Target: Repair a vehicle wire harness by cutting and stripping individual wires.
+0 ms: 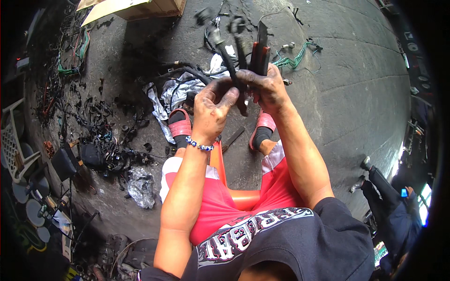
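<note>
Head view, black cable [228, 61] (blurred, seemingly branched), between both hands [211, 112].

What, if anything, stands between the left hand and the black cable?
Nothing visible: the left hand has fingertips at the black cable. The red-and-black tool in the right hand is beside it, not between.

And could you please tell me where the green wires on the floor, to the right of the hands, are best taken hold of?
Probably mid-bundle on the green wires, pinching from above: the strands run close together there, fan out toward the left end, and lie uncovered on the floor. The right hand holds a red-and-black tool.
</note>
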Available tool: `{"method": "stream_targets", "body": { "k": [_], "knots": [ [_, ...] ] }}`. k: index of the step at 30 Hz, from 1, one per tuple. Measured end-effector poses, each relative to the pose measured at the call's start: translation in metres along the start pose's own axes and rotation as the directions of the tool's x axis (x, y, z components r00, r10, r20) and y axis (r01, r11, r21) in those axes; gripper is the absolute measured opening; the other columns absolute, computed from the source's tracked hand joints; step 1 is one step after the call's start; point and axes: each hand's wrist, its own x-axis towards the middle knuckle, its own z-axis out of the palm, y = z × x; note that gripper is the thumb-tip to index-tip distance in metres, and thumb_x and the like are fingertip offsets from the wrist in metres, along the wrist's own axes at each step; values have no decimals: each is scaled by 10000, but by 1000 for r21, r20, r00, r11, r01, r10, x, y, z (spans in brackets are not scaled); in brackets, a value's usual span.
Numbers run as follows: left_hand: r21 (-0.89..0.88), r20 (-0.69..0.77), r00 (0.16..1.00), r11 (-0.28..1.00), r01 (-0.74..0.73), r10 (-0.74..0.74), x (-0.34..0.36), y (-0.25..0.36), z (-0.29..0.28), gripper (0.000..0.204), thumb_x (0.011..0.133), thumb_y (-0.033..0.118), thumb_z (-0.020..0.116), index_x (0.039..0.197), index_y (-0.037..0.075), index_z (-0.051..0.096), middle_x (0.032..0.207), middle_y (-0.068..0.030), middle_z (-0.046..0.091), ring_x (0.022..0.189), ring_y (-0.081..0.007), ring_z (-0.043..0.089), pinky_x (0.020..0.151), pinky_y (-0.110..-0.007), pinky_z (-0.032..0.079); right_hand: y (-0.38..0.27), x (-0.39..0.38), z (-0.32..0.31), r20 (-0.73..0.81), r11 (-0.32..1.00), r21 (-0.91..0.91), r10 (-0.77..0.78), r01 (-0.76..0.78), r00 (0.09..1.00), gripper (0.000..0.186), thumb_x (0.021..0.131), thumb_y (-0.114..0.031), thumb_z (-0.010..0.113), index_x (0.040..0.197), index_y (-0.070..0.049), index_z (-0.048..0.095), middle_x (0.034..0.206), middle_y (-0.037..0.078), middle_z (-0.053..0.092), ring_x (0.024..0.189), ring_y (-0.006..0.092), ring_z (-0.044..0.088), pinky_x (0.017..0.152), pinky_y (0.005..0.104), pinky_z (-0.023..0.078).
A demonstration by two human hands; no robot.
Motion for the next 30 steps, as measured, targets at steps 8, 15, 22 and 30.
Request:
{"method": "stream_targets", "body": {
  "k": [8,15,22,30],
  "knots": [
    [-84,-126,965,967,-240,228,3,1,-15,239,857,187,554,1003,-2,555,914,-80,607,813,-156,580,735,-277,461,12,1,14,72,991,-137,9,1,997,223,617,-31,763,708,-34,560,666,24,583,577,91,544,540,225,444],
    [-490,-118,972,839,-236,205,5,0,-17,229,871,200,525,928,-17,569,822,-103,610,764,-186,575,727,-301,447,11,-2,18,106,996,-87,3,7,994,183,692,-104,723,735,-30,562,657,6,570,541,76,506,500,220,404],
    [-435,30,992,895,-99,124,3,-1,-17,248,847,232,560,876,-13,577,675,-67,572,605,-151,541,525,-247,414,13,6,10,-29,984,119,-127,129,992,186,782,-138,643,914,-26,575,614,-14,528,485,55,460,439,188,342],
    [-189,94,995,981,55,-38,-1,1,-9,191,804,184,612,776,-3,584,596,-20,530,461,-80,456,411,-205,318,11,11,0,-16,798,601,-49,49,999,225,821,-137,585,1017,-49,517,785,47,592,602,95,550,528,233,459]
  ]
}}
